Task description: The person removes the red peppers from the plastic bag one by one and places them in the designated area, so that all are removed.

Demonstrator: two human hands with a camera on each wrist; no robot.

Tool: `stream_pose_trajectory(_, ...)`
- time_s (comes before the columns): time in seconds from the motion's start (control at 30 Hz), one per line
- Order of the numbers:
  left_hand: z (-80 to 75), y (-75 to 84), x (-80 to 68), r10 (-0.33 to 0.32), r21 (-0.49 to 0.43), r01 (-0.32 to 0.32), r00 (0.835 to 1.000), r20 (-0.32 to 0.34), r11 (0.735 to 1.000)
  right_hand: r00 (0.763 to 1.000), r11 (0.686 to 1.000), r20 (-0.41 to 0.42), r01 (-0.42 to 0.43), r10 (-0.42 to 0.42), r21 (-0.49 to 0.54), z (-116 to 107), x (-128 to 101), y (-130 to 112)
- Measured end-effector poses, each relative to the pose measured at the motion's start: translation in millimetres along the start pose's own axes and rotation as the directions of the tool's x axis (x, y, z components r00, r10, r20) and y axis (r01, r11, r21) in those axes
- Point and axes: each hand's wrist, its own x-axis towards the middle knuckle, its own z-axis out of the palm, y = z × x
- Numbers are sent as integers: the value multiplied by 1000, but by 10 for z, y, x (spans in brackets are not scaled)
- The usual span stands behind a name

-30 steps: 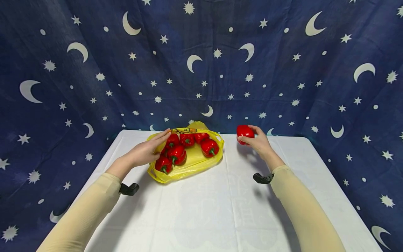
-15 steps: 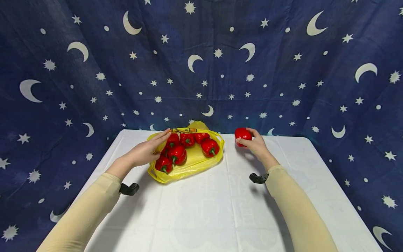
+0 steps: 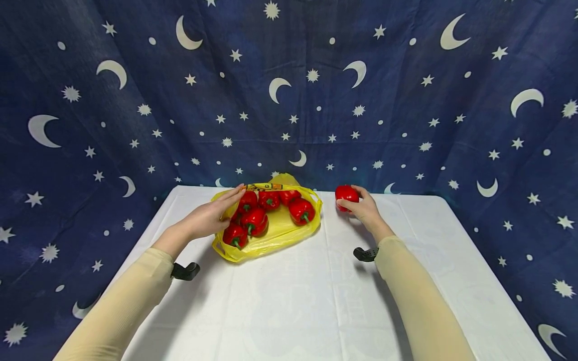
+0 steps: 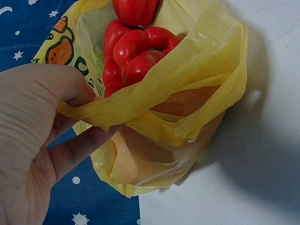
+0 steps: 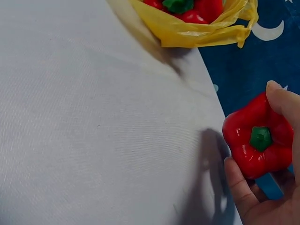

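Observation:
A yellow plastic bag (image 3: 282, 233) lies with its mouth spread towards me at the far middle of the table. Several red bell peppers (image 3: 255, 221) with green stems are inside it. My left hand (image 3: 203, 220) pinches the bag's left rim between thumb and fingers, as the left wrist view (image 4: 28, 122) also shows. To the right of the bag, my right hand (image 3: 367, 212) grips a single red bell pepper (image 3: 345, 195). In the right wrist view this bell pepper (image 5: 246, 152) has its green stem towards the camera, with thumb and fingers on opposite sides.
A white cloth covers the table (image 3: 289, 306). Behind its far edge hangs a dark blue curtain (image 3: 253, 140) with moons and stars. Each wrist carries a black camera mount, the left one (image 3: 185, 271) and the right one (image 3: 365, 254).
My right hand has moved slightly left and down with the bell pepper, nearer the bag. My left hand and the bag have stayed in place.

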Motion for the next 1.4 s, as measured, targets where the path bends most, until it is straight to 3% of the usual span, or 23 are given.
stream_pose_trajectory(0.97, -8, 7, -11, 6, -27, -6, 1000, -6, 1000, 1000, 999, -3, -21, 21, -30, 136, 64, 67)
stream_pose_trajectory(1.4, -14, 24, -18, -4, -9, 4, 1000, -3, 1000, 998, 999, 37, -53, 53, -7, 145, 71, 38)
